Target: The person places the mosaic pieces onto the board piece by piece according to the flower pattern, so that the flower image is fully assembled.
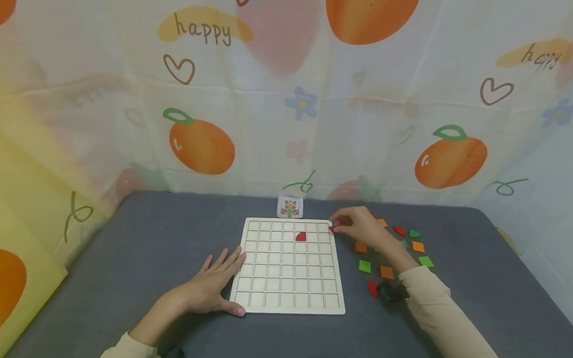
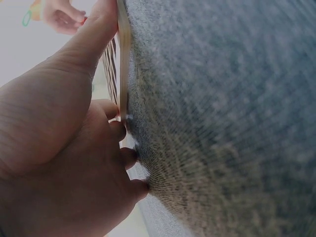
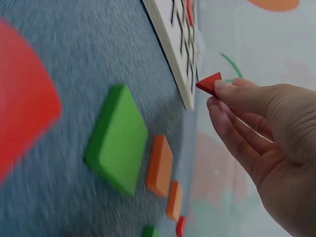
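Note:
A pale wooden grid board (image 1: 288, 274) lies on the grey table, with one red quarter-round piece (image 1: 301, 236) in a cell of its second row from the far edge. My left hand (image 1: 206, 291) rests along the board's left side, fingers spread and fairly straight, thumb at the near left corner. Between thumb and fingertips, my right hand (image 1: 360, 226) pinches a small red piece (image 3: 209, 84) by the board's far right corner. In the right wrist view, that piece is held up with one pointed corner showing; the fingers hide the rest.
Right of the board, partly under my right forearm, several loose pieces are scattered, among them a green square (image 1: 365, 266), an orange square (image 1: 386, 272) and a red rounded piece (image 1: 399, 231). A small pattern card (image 1: 290, 207) lies beyond the board, before a printed curtain (image 1: 255, 111).

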`<move>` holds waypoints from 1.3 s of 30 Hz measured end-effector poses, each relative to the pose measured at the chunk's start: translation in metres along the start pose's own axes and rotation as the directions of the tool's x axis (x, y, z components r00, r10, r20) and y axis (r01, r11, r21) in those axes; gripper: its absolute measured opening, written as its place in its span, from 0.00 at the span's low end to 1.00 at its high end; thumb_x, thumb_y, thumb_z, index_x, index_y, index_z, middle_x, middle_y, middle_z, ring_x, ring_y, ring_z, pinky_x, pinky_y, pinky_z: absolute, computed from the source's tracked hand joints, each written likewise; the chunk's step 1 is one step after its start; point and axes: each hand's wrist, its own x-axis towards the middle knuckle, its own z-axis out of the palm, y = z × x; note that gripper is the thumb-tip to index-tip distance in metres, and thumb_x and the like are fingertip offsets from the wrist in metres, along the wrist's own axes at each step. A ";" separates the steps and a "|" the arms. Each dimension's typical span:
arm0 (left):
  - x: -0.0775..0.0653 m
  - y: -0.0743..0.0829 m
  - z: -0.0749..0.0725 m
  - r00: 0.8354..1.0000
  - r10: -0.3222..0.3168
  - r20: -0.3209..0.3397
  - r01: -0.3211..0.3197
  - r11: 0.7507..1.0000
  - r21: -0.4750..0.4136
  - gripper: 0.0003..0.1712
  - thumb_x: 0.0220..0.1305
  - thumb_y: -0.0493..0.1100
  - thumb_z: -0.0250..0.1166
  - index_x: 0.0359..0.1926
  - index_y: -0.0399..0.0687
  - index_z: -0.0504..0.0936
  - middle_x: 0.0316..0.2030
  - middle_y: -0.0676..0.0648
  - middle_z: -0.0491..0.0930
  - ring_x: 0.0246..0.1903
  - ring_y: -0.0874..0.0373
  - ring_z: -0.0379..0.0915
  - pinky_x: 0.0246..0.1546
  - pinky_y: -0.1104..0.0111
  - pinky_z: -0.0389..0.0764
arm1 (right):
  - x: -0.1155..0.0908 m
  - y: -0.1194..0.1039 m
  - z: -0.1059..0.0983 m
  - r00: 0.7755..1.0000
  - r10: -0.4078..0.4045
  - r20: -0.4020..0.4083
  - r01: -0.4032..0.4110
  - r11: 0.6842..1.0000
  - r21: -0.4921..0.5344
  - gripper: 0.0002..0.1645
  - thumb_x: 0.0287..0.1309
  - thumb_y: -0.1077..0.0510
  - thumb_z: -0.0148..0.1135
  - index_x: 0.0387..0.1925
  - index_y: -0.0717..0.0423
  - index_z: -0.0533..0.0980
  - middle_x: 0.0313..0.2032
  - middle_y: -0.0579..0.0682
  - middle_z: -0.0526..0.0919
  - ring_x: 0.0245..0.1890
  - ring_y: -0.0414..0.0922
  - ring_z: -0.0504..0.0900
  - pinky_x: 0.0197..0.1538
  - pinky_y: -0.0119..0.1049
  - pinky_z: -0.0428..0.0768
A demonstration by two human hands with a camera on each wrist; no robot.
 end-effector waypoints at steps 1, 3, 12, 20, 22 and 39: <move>0.000 0.000 0.001 1.000 0.001 0.000 -0.001 1.000 0.000 0.69 0.46 0.66 0.73 0.77 0.37 0.46 0.77 0.37 0.38 0.74 0.33 0.28 0.67 0.36 0.30 | 0.001 -0.002 0.003 1.000 -0.003 0.006 0.003 1.000 0.008 0.13 0.55 0.66 0.70 0.44 0.62 0.83 0.33 0.48 0.85 0.34 0.44 0.84 0.42 0.41 0.83; -0.001 0.000 0.002 1.000 0.003 0.001 -0.003 1.000 -0.002 0.69 0.46 0.66 0.73 0.77 0.37 0.46 0.77 0.37 0.39 0.74 0.33 0.28 0.67 0.36 0.31 | 0.003 -0.004 0.008 1.000 0.002 0.025 -0.002 1.000 0.020 0.13 0.56 0.66 0.69 0.44 0.62 0.83 0.33 0.47 0.85 0.35 0.43 0.84 0.42 0.40 0.83; -0.002 0.006 0.001 0.999 -0.011 0.035 0.010 1.000 0.030 0.69 0.47 0.66 0.73 0.76 0.36 0.45 0.77 0.36 0.38 0.74 0.32 0.29 0.66 0.34 0.33 | 0.013 -0.018 0.025 0.998 -0.049 0.047 0.047 0.998 0.049 0.12 0.57 0.67 0.68 0.44 0.63 0.83 0.36 0.50 0.86 0.36 0.45 0.84 0.42 0.38 0.82; -0.003 0.004 -0.001 0.999 -0.003 0.035 0.002 1.000 0.028 0.70 0.46 0.67 0.72 0.76 0.35 0.45 0.76 0.35 0.38 0.73 0.32 0.29 0.66 0.34 0.33 | 0.032 -0.039 0.046 0.997 -0.064 0.043 0.060 0.995 0.079 0.11 0.57 0.66 0.68 0.43 0.61 0.84 0.36 0.50 0.86 0.37 0.43 0.84 0.43 0.35 0.82; -0.002 0.000 0.001 0.999 0.008 0.037 -0.009 1.000 0.028 0.71 0.46 0.69 0.71 0.76 0.35 0.44 0.76 0.34 0.38 0.73 0.31 0.29 0.65 0.33 0.33 | 0.036 -0.044 0.051 0.996 -0.071 0.048 0.066 0.993 0.096 0.10 0.58 0.66 0.68 0.42 0.61 0.83 0.36 0.49 0.86 0.36 0.42 0.83 0.42 0.33 0.82; 0.000 0.004 -0.004 1.000 -0.009 0.028 0.008 0.999 0.039 0.69 0.47 0.67 0.72 0.77 0.36 0.45 0.77 0.36 0.38 0.74 0.33 0.29 0.66 0.35 0.33 | 0.051 -0.049 0.063 0.995 -0.050 0.089 0.042 0.994 0.098 0.10 0.59 0.65 0.67 0.44 0.58 0.83 0.33 0.47 0.85 0.34 0.41 0.83 0.39 0.30 0.81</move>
